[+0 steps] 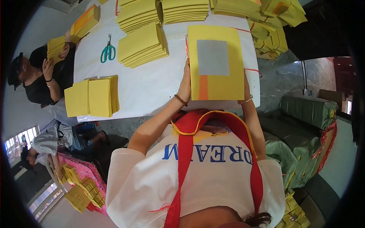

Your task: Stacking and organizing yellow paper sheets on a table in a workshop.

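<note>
Large blue capital lettering [207,152] across a white shirt [220,186]

The head-worn fisheye camera is looking steeply down from head height, facing the white-topped table [148,83]. The white T-shirt [152,182], on the near side of the left hand [185,83] and right hand [246,89], is showing nearer the lens. Coverage is reaching a black-clad person [38,89] well left of the left hand.
</note>
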{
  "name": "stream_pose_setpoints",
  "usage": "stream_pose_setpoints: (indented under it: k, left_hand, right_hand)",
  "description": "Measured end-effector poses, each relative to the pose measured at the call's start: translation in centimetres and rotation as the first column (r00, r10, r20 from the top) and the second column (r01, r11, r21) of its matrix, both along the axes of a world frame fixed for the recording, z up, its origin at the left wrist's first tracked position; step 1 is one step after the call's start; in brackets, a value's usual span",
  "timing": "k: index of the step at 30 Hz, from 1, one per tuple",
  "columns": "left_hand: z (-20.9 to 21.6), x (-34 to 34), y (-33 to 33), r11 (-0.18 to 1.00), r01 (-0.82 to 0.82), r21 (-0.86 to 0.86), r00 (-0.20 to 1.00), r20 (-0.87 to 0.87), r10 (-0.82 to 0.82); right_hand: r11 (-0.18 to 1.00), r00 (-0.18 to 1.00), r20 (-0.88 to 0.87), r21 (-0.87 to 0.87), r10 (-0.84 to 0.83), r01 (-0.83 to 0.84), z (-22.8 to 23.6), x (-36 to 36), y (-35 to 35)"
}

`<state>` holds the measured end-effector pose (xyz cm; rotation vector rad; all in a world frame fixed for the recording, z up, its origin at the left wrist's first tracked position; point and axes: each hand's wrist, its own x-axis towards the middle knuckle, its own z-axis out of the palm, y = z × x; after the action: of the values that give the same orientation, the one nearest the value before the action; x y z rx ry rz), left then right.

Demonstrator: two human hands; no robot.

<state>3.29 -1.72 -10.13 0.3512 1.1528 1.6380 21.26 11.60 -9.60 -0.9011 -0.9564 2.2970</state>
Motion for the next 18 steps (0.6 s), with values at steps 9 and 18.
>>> stream_pose_setpoints:
  k: [9,18]
  left_hand:
    - [2.8,-2.5,-1.8,0.993,-0.119,0.006,0.820,-0.563,0.102]
    - [11.3,-2.7,-4.3,0.882,0.450,-0.139,-0.233,-0.972,-0.034]
  right_hand:
    - [0.874,0.955,0.236,0.483,-0.181,0.046,1.4,2.1,1.9]
    - [0.001,0.851,0.480,0.871,-0.214,-0.491,8.0,1.7,-0.8]
